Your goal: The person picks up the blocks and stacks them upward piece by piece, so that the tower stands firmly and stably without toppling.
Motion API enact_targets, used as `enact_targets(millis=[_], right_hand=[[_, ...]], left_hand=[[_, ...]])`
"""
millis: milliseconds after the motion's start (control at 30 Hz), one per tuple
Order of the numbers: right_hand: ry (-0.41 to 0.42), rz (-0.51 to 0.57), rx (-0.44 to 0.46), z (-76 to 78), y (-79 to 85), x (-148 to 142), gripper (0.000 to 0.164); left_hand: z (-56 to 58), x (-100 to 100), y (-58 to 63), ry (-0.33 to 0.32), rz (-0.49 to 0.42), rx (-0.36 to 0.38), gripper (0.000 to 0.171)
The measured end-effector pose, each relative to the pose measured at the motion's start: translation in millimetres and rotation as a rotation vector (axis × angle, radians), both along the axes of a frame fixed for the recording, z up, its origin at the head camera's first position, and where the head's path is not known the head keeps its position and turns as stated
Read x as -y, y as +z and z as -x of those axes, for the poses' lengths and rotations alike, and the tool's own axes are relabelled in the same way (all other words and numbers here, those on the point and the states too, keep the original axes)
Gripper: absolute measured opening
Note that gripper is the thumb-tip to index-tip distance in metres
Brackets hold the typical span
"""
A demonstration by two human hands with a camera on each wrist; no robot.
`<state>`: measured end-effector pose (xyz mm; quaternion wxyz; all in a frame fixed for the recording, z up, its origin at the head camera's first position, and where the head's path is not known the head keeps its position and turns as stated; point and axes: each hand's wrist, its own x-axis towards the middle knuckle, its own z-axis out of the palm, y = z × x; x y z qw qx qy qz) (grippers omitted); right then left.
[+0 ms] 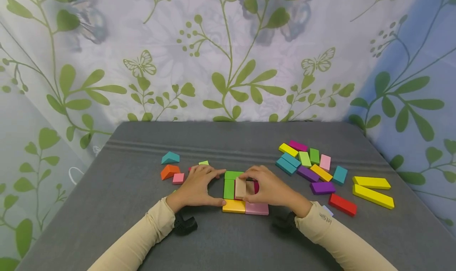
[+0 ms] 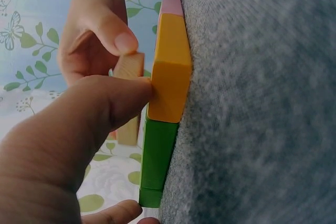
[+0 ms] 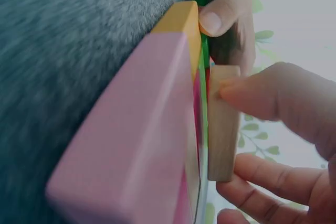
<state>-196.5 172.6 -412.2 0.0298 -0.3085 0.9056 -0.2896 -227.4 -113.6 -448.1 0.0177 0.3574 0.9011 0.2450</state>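
In the head view, my right hand (image 1: 272,188) pinches a plain wooden block (image 1: 240,188) between thumb and fingers. It is held over a flat layout of coloured blocks. Green blocks (image 1: 229,189) line the layout's left and far sides. An orange-yellow block (image 1: 233,206) and a pink block (image 1: 257,208) form the near edge. Part of a magenta block (image 1: 256,187) shows inside, partly covered by the right hand. My left hand (image 1: 197,186) spans the left side, thumb at the orange-yellow block and forefinger near the far green one. The left wrist view shows that thumb touching the orange-yellow block (image 2: 170,77).
Left of the layout lie a teal block (image 1: 170,157), an orange block (image 1: 170,171) and a small pink block (image 1: 178,178). To the right several loose blocks are scattered, including purple (image 1: 322,187), red (image 1: 342,204) and long yellow ones (image 1: 373,196). A patterned curtain (image 1: 246,53) hangs behind the grey table.
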Motion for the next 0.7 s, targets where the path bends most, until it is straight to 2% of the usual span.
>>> enact_targets(millis=[200, 433, 567, 700], right_hand=[[-0.012, -0.034, 0.027, 5.1, 0.3, 14, 0.053], [-0.005, -0.028, 0.060, 5.2, 0.2, 15, 0.055], [0.018, 0.001, 0.074, 7.4, 2.3, 6, 0.061], [0.053, 0.053, 0.067, 17.8, 11.7, -18, 0.050]], left_hand=[[0.8, 1, 0.1, -0.003, 0.002, -0.002, 0.094], [-1.0, 0, 2.6, -0.005, -0.008, 0.007, 0.094], [-0.5, 1, 1.2, -0.004, -0.002, 0.006, 0.094], [0.1, 1, 0.5, 0.000, -0.002, 0.010, 0.095]])
